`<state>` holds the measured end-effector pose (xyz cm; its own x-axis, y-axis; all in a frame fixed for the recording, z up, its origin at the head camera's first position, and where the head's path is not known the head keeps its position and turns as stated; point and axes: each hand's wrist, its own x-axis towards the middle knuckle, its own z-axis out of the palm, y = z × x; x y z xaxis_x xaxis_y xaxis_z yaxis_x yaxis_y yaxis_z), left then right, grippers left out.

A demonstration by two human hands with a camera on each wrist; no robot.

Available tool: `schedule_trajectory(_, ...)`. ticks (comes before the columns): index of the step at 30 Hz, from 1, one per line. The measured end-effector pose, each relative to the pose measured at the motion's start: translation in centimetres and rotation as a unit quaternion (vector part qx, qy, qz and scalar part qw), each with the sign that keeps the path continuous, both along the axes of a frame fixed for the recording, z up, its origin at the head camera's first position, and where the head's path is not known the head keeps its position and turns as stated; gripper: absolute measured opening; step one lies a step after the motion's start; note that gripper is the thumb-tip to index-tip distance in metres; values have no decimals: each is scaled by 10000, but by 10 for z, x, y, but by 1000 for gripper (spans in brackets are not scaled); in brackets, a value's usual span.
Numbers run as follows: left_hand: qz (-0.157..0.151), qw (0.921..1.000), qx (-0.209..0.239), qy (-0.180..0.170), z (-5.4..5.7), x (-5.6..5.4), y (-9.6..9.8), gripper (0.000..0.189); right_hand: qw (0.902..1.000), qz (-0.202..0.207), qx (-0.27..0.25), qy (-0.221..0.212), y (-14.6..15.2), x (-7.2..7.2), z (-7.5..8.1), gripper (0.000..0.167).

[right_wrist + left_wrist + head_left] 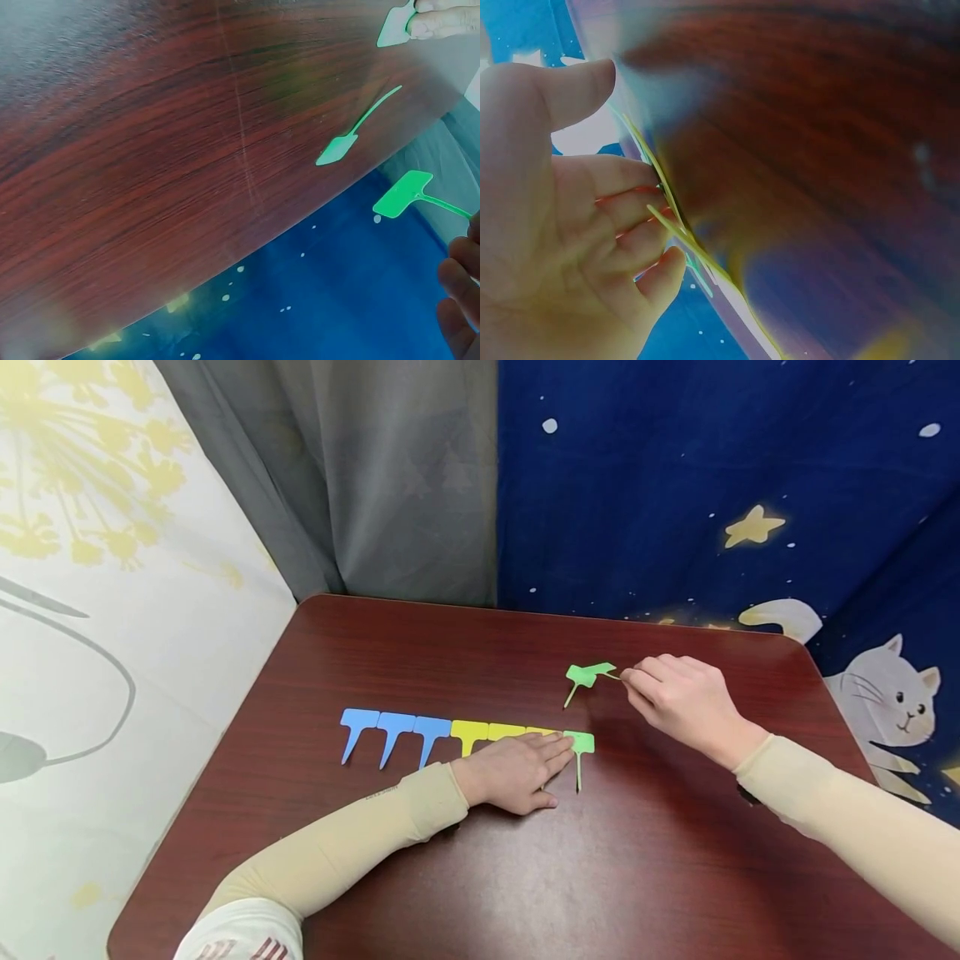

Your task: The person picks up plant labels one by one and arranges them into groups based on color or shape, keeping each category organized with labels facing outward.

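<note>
My right hand pinches a green T-shaped plant label by the end of its thin stem, head pointing left, held above the table. Another green plant label lies on the table beneath; in the head view the held one partly overlaps it. My left hand lies with fingers stretched over a row of labels, fingertips on the edge of the green label at the row's right end. Three yellow labels are partly hidden by this hand. Three blue labels form the left end.
The dark red wooden table has rounded back corners. Behind it hang a grey curtain and a blue curtain with stars and cats. A white patterned wall covering runs along the left side.
</note>
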<state>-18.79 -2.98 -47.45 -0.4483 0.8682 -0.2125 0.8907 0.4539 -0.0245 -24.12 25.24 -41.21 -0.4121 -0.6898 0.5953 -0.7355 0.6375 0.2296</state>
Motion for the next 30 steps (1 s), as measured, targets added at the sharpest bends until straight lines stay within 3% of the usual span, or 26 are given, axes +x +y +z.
schedule_trajectory(11,44,9998,-143,-102,3,0,1,75,10000,-36,9,-53,15,20,-4,25)
schedule_trajectory(19,138,9993,-195,-294,4,1,0,77,9992,-8,197,-336,19,35,-14,28)
schedule_trajectory(30,218,9985,-323,-377,4,0,1,79,9995,189,164,-167,23,56,-30,26)
